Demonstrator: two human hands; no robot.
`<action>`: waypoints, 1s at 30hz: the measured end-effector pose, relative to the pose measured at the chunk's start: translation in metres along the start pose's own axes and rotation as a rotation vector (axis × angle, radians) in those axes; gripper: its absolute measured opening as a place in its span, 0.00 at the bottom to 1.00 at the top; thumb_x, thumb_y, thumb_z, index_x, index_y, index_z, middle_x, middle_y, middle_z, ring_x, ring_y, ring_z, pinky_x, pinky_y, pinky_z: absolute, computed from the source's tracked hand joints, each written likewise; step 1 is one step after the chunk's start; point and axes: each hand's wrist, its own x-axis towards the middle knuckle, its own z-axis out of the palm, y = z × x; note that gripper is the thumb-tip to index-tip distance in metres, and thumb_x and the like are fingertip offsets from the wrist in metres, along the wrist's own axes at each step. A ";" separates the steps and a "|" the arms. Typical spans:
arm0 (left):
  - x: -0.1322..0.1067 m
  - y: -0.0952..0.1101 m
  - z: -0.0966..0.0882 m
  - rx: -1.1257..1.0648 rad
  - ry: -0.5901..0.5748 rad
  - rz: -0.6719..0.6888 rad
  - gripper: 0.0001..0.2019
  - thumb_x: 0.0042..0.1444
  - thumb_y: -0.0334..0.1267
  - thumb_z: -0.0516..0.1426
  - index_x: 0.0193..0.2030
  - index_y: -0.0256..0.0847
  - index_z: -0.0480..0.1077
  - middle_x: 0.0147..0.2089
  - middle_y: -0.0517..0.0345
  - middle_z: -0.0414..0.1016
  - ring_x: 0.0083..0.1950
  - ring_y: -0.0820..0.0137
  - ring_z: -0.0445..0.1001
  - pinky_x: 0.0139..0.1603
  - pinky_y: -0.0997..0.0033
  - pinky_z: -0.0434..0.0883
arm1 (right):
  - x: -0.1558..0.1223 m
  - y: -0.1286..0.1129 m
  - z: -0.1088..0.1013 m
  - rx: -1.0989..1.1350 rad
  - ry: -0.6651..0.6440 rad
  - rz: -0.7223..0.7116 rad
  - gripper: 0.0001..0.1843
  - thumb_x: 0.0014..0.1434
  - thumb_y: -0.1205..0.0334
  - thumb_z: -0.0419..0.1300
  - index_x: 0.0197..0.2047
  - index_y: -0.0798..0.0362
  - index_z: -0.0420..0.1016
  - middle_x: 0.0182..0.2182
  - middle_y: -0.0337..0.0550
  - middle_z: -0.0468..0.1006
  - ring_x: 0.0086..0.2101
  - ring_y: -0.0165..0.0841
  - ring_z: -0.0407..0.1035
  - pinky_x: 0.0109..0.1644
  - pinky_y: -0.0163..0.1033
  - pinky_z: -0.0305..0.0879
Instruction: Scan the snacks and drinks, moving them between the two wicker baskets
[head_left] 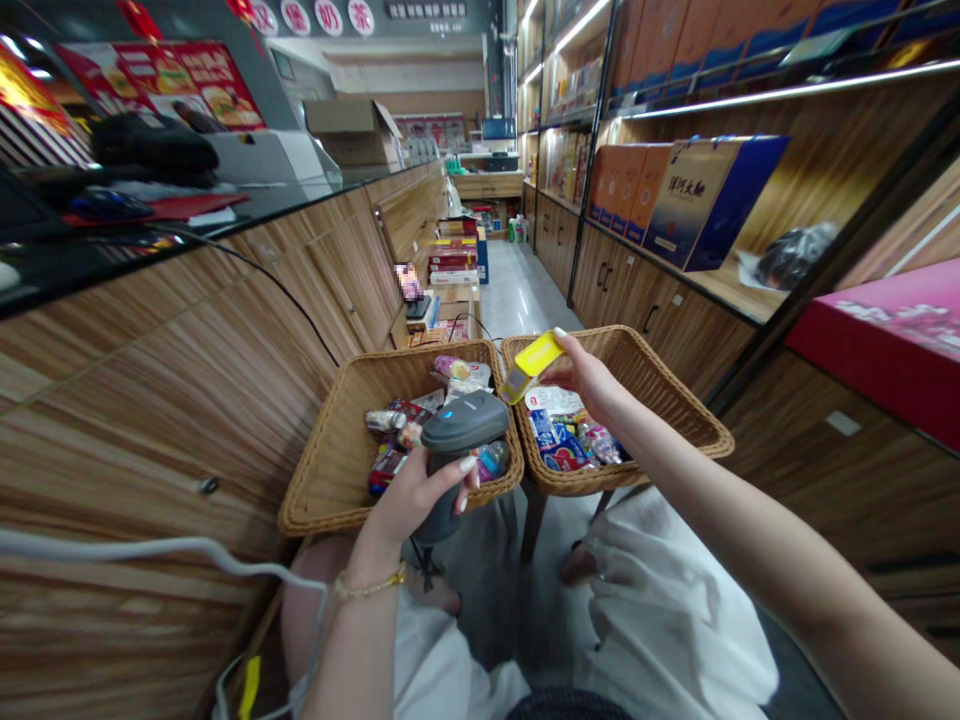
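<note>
My left hand (431, 492) is wrapped round the handle of a dark grey barcode scanner (466, 420), whose head points toward the right. Held in the fingers of my right hand (581, 372) is a small yellow box (534, 364), tilted, above the inner rim of the right basket. The left wicker basket (319, 470) contains several small packaged goods (388, 420), partly hidden behind the scanner. In the right wicker basket (675, 410) lie more packets, among them a blue and red pack (559, 447). My right forearm crosses over that basket's near side.
Wooden counter fronts (187, 400) run along the left, with a cardboard box (352, 130) on top. Shelves on the right carry gift boxes (701, 200). A pink box (900, 330) juts in at the right. A white cable (187, 550) hangs at the lower left.
</note>
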 end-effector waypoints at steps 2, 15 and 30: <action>0.000 0.000 0.000 -0.005 0.001 -0.003 0.15 0.60 0.50 0.62 0.34 0.39 0.73 0.29 0.58 0.75 0.23 0.71 0.68 0.25 0.70 0.69 | 0.013 -0.007 0.019 -0.019 -0.019 -0.093 0.34 0.54 0.25 0.62 0.48 0.46 0.76 0.31 0.40 0.81 0.44 0.41 0.76 0.54 0.45 0.68; -0.001 0.002 0.001 -0.010 0.014 -0.028 0.16 0.60 0.50 0.63 0.33 0.38 0.73 0.28 0.58 0.75 0.23 0.72 0.68 0.25 0.70 0.68 | 0.037 -0.038 0.033 -0.319 -0.266 -0.341 0.24 0.65 0.34 0.61 0.44 0.47 0.81 0.46 0.44 0.85 0.59 0.48 0.70 0.71 0.58 0.55; 0.003 -0.006 -0.003 -0.038 0.008 -0.006 0.14 0.60 0.48 0.64 0.34 0.37 0.74 0.29 0.58 0.76 0.22 0.73 0.71 0.23 0.72 0.69 | 0.074 0.001 -0.127 -1.671 0.002 -0.175 0.17 0.61 0.65 0.62 0.52 0.54 0.84 0.47 0.55 0.85 0.48 0.47 0.78 0.50 0.45 0.71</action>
